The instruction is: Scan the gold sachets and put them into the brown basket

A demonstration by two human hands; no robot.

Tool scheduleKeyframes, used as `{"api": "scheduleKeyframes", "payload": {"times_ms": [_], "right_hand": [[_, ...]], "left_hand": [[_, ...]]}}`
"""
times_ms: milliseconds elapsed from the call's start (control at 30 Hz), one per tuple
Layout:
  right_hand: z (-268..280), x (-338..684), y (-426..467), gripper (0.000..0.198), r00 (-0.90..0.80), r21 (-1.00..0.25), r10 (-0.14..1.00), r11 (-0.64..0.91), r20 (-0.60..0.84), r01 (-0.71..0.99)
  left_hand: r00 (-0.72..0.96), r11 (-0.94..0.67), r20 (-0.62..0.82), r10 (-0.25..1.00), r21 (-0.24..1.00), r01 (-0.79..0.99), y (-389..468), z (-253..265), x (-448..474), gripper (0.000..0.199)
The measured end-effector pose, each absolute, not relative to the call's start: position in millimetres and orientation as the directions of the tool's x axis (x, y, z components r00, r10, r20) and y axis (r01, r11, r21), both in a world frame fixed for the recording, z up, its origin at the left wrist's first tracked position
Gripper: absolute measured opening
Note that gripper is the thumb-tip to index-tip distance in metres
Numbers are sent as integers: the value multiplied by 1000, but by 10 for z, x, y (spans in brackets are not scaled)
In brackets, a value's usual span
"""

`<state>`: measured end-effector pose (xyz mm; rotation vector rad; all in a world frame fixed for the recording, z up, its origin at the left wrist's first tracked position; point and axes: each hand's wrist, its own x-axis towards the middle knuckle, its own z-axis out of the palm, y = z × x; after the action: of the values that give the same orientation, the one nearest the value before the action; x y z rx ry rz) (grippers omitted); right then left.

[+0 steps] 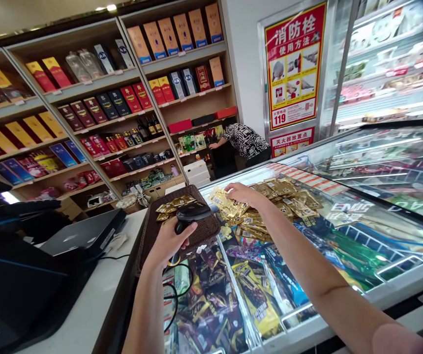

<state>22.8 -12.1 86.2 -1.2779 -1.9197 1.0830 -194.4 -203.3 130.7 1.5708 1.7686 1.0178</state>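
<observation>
My left hand (pixel 169 241) is wrapped round the handle of a black barcode scanner (pixel 193 212). Its nose points right, toward a gold foil packet (pixel 223 201). That packet is pinched by the fingers of my right hand (pixel 244 193), which reaches in over the freezer glass. Beside and below the right hand lies a heap of similar gold packets (pixel 288 199) on the freezer top. More gold packets (pixel 172 206) sit in a brown woven basket (pixel 206 236) behind the scanner. A black cable (pixel 177 295) loops down from the scanner.
Wrapped ice creams (pixel 207 295) show through the chest freezer's glass. At left, a white counter (pixel 86 305) carries black checkout equipment (pixel 78 231). A person (pixel 248 140) in a patterned top bends by the shelves (pixel 137 113) of boxed goods. A red hydrant sign (pixel 294 69) hangs behind.
</observation>
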Motion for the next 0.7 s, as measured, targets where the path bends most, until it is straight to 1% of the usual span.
{"api": "scheduleKeyframes", "payload": {"times_ms": [233,367,467,567,633,700], "right_hand": [[856,263,-104,33,-351,-870,936,191,22,455],[897,353,-89,34,-310,-840,950,189,27,508],[903,529,-4,36,-207,-756,975,191,75,626],[888,710,92,39,-109,-647,990,142,91,749],[873,753,127,37,-103,-597,993,114,52,794],[854,703,131,34,-148,-565,989,121,-2,816]], "left_hand": [[-175,51,57,983,829,557,-2035,1308,-1908,48],[-174,61,44,984,830,555,-2031,1314,-1911,49],[-181,77,32,983,821,566,-2026,1316,-1926,50],[-179,78,36,983,805,588,-2014,1310,-1952,50],[-177,77,36,984,802,593,-2005,1304,-1970,50],[-179,82,33,983,797,598,-1997,1297,-1984,50]]}}
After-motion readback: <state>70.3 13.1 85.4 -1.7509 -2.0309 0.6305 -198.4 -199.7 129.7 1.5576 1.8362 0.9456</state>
